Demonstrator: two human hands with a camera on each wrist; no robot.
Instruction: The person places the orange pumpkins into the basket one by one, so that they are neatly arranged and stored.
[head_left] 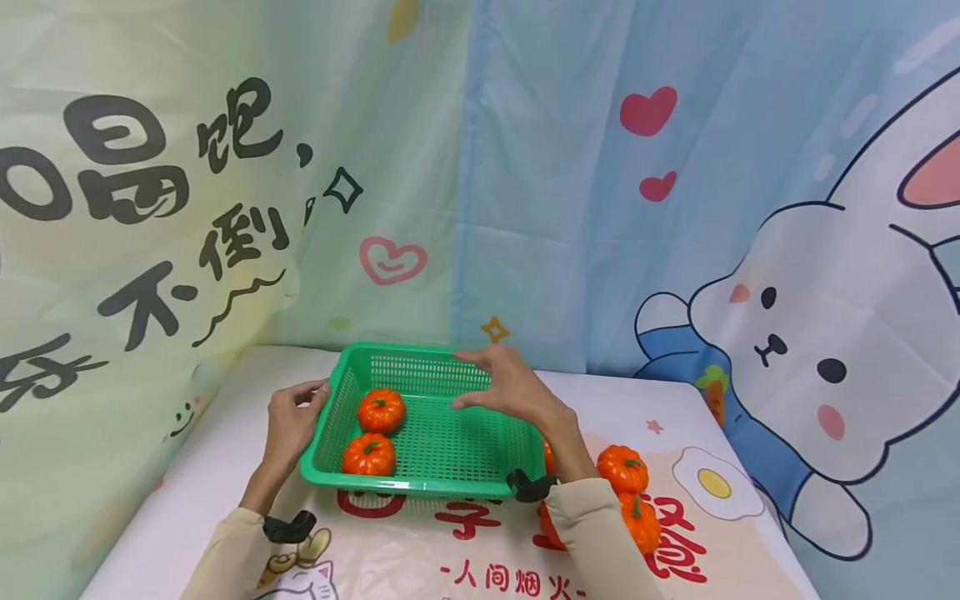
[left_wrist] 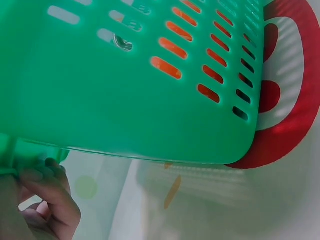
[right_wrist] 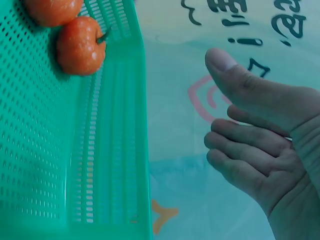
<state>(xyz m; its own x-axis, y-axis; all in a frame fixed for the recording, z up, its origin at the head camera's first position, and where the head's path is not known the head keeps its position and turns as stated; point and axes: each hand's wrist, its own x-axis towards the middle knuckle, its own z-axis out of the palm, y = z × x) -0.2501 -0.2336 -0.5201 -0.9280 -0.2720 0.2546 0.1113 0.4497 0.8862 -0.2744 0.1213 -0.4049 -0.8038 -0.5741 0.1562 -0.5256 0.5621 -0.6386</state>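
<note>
A green plastic basket (head_left: 465, 450) with slotted walls holds two small orange pumpkins, one (head_left: 381, 411) behind the other (head_left: 369, 455), at its left side. At the basket's left rim, my left hand (head_left: 292, 421) pinches the edge between thumb and fingers; the left wrist view shows this hand (left_wrist: 50, 200) beside the green wall. My right hand (head_left: 506, 385) is over the basket's right half, thumb and fingers spread apart with nothing between them. In the right wrist view the same hand (right_wrist: 260, 140) appears beyond the rim, apart from it. Whether the basket's base touches the table is unclear.
Several more pumpkins lie on the table right of the basket, including one (head_left: 622, 469) and another (head_left: 639, 523); my right forearm partly hides others. A printed cloth (head_left: 720, 533) covers the table. A patterned curtain (head_left: 525, 208) hangs behind it.
</note>
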